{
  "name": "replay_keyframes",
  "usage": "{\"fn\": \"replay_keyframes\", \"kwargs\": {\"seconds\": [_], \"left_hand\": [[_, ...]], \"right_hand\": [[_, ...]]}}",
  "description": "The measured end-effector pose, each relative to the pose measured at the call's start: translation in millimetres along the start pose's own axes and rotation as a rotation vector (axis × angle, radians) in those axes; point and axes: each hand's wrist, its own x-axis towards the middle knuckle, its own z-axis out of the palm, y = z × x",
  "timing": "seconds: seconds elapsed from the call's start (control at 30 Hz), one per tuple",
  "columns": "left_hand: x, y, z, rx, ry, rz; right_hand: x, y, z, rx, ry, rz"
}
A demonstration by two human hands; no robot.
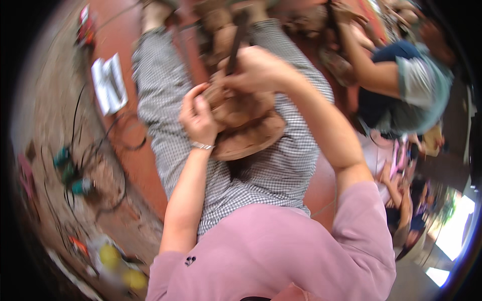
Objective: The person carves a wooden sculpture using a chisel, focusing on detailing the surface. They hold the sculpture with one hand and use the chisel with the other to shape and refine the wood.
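Note:
Between my legs rests a brown carved piece [251,140], probably wood, with a rounded base and a lumpy upper part. My left hand [199,116] grips its left side, fingers curled toward the top. Above it, my right hand [258,70] is closed around a long, dark, flat tool [238,44] that slants up and away from me. Motion blur hides the kind of tool and where its lower end meets the carving. Part of the carving is covered by my hands.
White paper [109,84] lies on the red tiles to the left. Green power tools [83,186] with black cords lie farther left on rough ground. More brown carving [216,25] stands beyond my hands. A co-worker in a pale teal shirt [427,95] sits at the right.

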Motion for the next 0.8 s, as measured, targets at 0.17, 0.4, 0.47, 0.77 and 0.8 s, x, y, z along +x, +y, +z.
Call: {"fn": "replay_keyframes", "kwargs": {"seconds": [0.17,0.4,0.47,0.77,0.8], "left_hand": [[-8,-12,-7,-0.025,-0.065,-0.045],[23,-43,-103,-0.266,-0.02,-0.161],[64,-167,-236,-0.936,-0.711,0.141],[27,-77,-196,-0.037,0.14,-0.127],[31,-74,-196,-0.033,0.147,-0.144]], "right_hand": [[-10,-2,-1,0.05,0.108,0.039],[-58,72,59,0.397,0.73,-0.093],[-91,81,68,0.66,0.83,-0.067],[-110,69,96,1.198,0.952,-0.084],[-106,69,98,1.148,0.983,-0.102]]}}
